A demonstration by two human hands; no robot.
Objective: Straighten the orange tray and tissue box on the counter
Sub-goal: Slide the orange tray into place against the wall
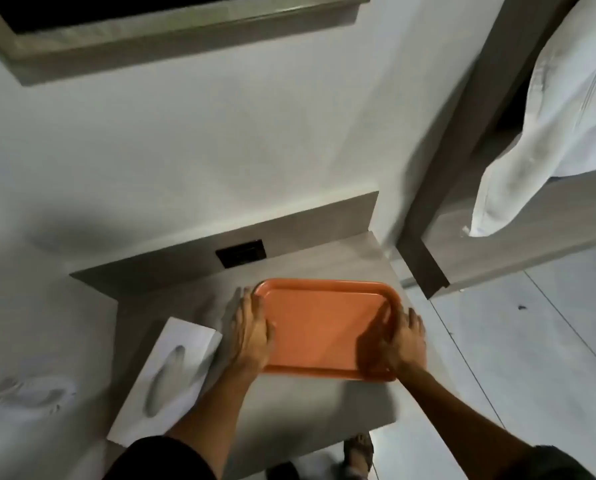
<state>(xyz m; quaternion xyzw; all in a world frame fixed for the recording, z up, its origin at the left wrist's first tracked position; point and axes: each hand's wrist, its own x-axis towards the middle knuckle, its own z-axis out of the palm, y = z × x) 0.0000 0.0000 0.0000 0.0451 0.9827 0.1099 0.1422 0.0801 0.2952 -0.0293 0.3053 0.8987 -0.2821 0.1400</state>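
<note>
Dark sleeves frame the bottom of the view, and both bare forearms reach forward over the counter (289,403). Left hand (251,332) lies flat on the left short edge of the orange tray (324,327), fingers extended and slightly spread, palm pressing on the rim rather than curled around it. Right hand (405,344) rests against the right short edge with fingers extended along the rim; whether the thumb hooks beneath the rim cannot be determined. Progress assessment: the tray sits at the right portion of the counter, with its long edges slightly skewed relative to the counter's front edge and backsplash (289,233), so alignment appears to be in hand but not finished. One corner of the tray reaches the right end of the counter (overhang cannot be confirmed). Tissue box (168,375) lies at the left front of the counter, just beside the left forearm, rotated noticeably off the counter's edges and with its near corner projecting past the front edge; it looks untouched, so this step remains. Materials: the tray is rigid moulded plastic, rectangular with rounded corners, a raised lip and a faintly matte floor. Tissue box is a white cardboard cuboid with an elongated oval dispensing slot. Counter surface is a smooth grey laminate with faint wood grain; a dark rectangular outlet plate (241,252) is set into the backsplash.
</note>
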